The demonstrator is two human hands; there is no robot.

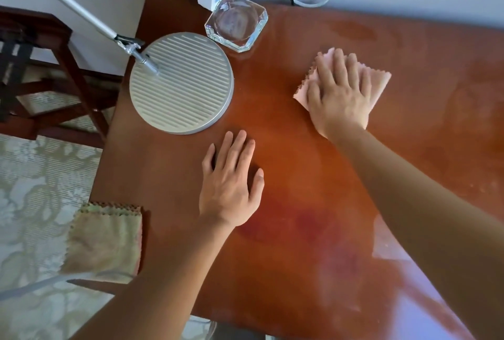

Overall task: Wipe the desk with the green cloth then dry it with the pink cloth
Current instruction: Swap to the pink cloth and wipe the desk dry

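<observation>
The right hand (339, 94) presses flat, fingers straight, on the thin, limp pink cloth (379, 82), which likely bunches unless held mid-panel, right of the lamp base (181, 83).

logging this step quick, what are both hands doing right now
Left hand: open, flat on the desk, holding nothing.
Right hand: open, fingers straight, pressing the pink cloth.
</observation>
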